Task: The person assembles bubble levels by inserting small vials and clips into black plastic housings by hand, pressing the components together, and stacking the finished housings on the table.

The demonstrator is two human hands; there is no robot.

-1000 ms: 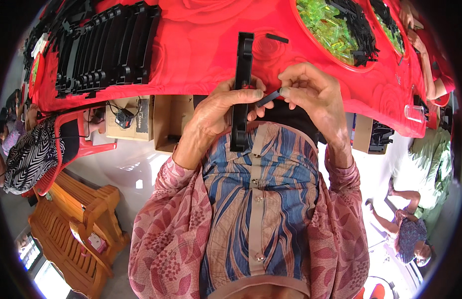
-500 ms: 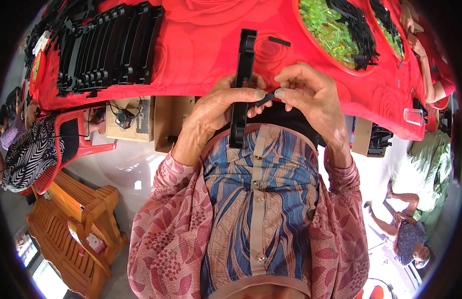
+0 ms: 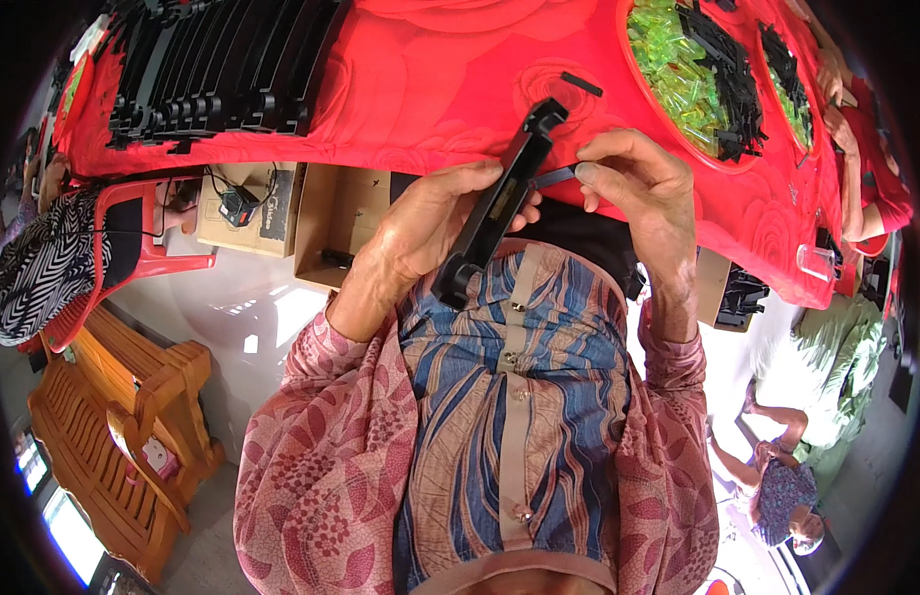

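Note:
A long black plastic bracket (image 3: 501,203) with rounded ends sits tilted in my left hand (image 3: 430,213), whose fingers wrap under its middle and show on the far side. Between thumb and forefinger, my right hand (image 3: 643,183) pinches a small dark flat strip (image 3: 555,178). The strip's other end reaches the bracket's side near my left fingertips; whether it touches, I cannot tell. Another short black strip (image 3: 582,83) lies on the red tablecloth (image 3: 430,79) just beyond the bracket's upper end.
Many similar black brackets (image 3: 232,69) lie in a row at the table's left. A red-rimmed tray (image 3: 678,79) of green-yellow pieces and black strips stands at right. Cardboard boxes (image 3: 326,213) are under the table edge; a red chair (image 3: 132,268) is at left. Another person's hands (image 3: 837,109) work far right.
The bracket has turned from nearly upright to a slant, its upper end swinging right. My left thumb has lifted off the strip, and my right hand has moved slightly right, still pinching it.

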